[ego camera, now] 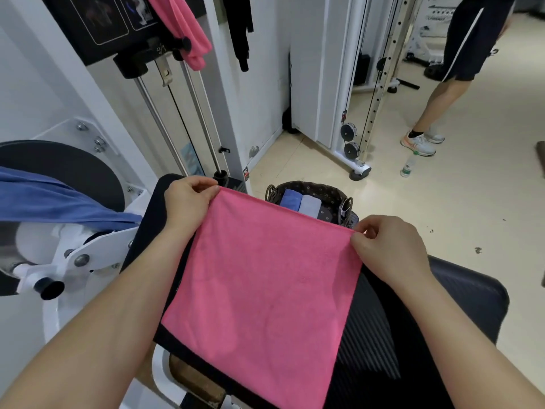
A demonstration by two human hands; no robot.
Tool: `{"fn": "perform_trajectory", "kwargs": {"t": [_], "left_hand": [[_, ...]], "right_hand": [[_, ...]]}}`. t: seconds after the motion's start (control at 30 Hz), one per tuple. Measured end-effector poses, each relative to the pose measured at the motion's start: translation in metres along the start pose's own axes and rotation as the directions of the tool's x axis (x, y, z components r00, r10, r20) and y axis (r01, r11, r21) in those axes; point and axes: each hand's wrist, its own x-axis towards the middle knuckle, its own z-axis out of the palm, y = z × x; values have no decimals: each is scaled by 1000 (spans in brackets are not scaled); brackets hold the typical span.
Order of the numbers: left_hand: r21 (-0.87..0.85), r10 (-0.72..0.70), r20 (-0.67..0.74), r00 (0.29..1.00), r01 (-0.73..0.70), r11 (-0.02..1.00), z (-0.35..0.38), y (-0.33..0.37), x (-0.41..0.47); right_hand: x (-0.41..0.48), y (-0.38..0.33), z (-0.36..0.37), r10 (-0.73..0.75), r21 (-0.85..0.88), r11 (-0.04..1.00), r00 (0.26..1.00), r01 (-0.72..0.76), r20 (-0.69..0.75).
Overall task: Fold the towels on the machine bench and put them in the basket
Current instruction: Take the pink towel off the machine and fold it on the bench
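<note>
This is a gym. On the far left stands a weight machine with chrome guide rods (161,125) and a black cable between them. Farther right, a white cable station has a perforated upright (383,84) and two black pulleys (349,131) low down. A black padded bench (460,293) fills the near side. At far right a person in sports shorts (469,39) and trainers (418,144) stands on the pale floor, a water bottle (408,166) nearby.

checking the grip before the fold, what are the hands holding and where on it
Both hold the pink towel spread on the bench: left hand pinches its far left corner, right hand pinches its far right corner.
</note>
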Motion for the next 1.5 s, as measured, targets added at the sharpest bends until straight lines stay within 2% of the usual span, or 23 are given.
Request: {"fn": "perform_trajectory", "kwargs": {"t": [0.1, 0.2, 0.3, 0.4, 0.47, 0.53, 0.7, 0.83, 1.0, 1.1, 1.27, 1.4, 1.5], "left_hand": [[-73, -25, -31, 999, 22, 997, -11, 3, -12], [-91, -60, -76, 995, 53, 994, -37, -7, -52], [-37, -173, -76, 982, 170, 985, -62, -45, -113], [88, -308, -34, 951, 310, 947, -74, -92, -162], [161, -324, 21, 946, 317, 935, -73, -115, -181], [157, -358, 43, 933, 348, 924, -73, -126, -190], [54, -436, 12, 900, 435, 899, -75, -135, -190], [-112, -494, 34, 869, 495, 862, -80, -136, -184], [-371, -605, 51, 794, 578, 727, -77, -136, -183], [-442, -565, 88, 821, 540, 716, -73, -131, -188], [-487, -476, 121, 871, 470, 736, -78, -131, -188], [-521, -449, 274, 850, 524, 674, -85, -131, -184], [-502, -446, 391, 805, 593, 630, -93, -134, -182]], "right_hand": [[-15, -1, 10, -151, -156, 980, 975, 126, -161], [-43, -7, 16, -407, -130, 912, 895, 388, -183], [-90, -9, 35, -646, -115, 758, 763, 642, 3], [-139, -4, 66, -718, -146, 623, 636, 768, 282], [-158, 5, 83, -707, -135, 595, 596, 792, 382], [-167, 14, 93, -692, -157, 578, 583, 801, 426], [-174, 30, 106, -714, -213, 524, 561, 825, 418], [-181, 37, 111, -740, -288, 501, 576, 816, 346], [-192, 48, 108, -765, -280, 497, 567, 821, 307], [-193, 54, 110, -769, -279, 496, 565, 823, 300], [-190, 63, 105, -841, -238, 421, 475, 875, 259], [-183, 71, 102, -866, -157, 420, 447, 894, 226], [-182, 71, 95, -844, -142, 448, 470, 883, 260]]}}
